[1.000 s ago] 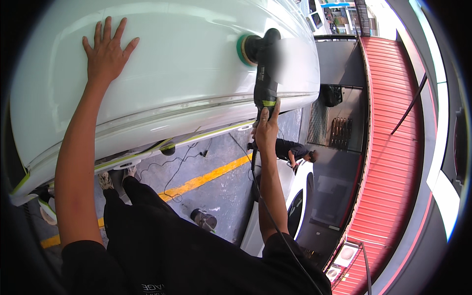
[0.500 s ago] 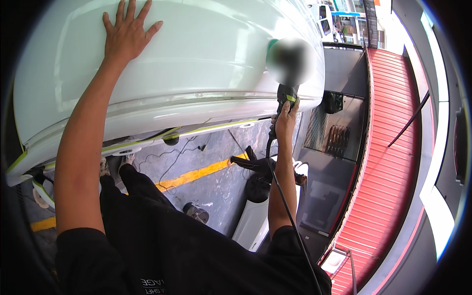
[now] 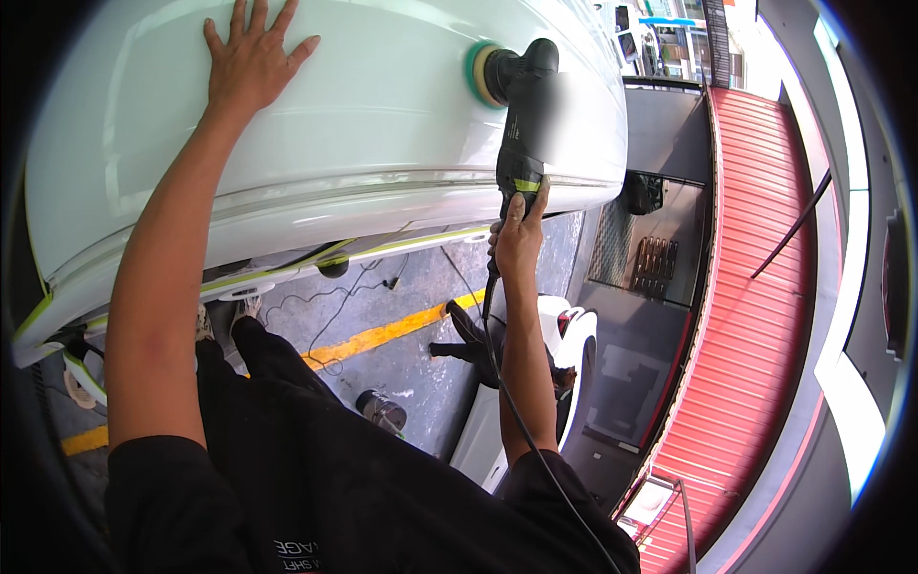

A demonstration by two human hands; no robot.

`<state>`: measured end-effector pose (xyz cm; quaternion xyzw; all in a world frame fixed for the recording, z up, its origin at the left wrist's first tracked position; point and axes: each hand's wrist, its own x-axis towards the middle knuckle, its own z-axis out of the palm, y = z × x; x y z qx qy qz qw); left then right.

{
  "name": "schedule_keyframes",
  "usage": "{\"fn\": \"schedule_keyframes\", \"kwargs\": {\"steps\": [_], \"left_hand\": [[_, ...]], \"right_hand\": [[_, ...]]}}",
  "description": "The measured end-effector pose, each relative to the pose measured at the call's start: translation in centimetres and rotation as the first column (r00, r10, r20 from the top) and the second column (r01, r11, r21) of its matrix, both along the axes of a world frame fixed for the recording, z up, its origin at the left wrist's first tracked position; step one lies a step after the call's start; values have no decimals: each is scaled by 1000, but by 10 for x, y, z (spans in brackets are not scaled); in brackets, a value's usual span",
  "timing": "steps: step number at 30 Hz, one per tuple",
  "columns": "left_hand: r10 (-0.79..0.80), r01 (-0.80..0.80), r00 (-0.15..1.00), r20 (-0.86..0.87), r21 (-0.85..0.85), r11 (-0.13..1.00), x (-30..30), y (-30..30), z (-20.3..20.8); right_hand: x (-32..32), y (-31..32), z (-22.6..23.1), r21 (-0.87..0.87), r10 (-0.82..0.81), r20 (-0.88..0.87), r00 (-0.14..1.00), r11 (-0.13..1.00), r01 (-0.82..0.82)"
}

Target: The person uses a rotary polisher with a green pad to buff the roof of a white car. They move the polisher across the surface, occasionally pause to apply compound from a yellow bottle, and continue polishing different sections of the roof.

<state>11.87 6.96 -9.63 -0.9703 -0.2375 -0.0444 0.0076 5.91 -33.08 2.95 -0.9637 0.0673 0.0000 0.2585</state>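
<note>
A glossy white car roof point(image 3: 373, 124) spreads across the top of the view. My left hand point(image 3: 251, 62) lies flat on it at the upper left, fingers spread and holding nothing. On the right, my right hand point(image 3: 519, 234) is wrapped round the rear handle of a black polishing machine point(image 3: 521, 134), its far part blurred. The machine's round green-edged pad point(image 3: 481, 74) stands on edge against the white surface. From the handle's end a black cord point(image 3: 516, 411) runs down along my right forearm and over my sleeve.
Below the roof edge, a grey floor carries a yellow line point(image 3: 382, 340), loose cables point(image 3: 335, 311) and a dark bucket point(image 3: 381, 409). A crouching person in dark clothes point(image 3: 469, 349) is beside another white car point(image 3: 488, 440). Red corrugated roofing point(image 3: 746, 287) lies to the right.
My right hand has shifted left with the polishing machine, and its pad has slid left over the roof. My left hand stays nearly still. The crouching person has moved slightly.
</note>
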Motion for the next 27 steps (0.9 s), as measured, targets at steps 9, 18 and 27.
{"fn": "schedule_keyframes", "kwargs": {"steps": [9, 18, 27], "left_hand": [[-11, 12, 1000, 16, -28, 1000, 0, 2, 7], [-26, 28, 1000, 12, -165, 986, -1, 5, 17], [-8, 8, 1000, 14, -26, 1000, 0, 5, 11]], "right_hand": [[-10, 18, 3, 6, 30, 8, 1000, 1000, -30], [-17, 27, 11, 14, -1, -25, 1000, 1000, 1], [-15, 21, 9, -15, 15, -2, 1000, 1000, -16]]}}
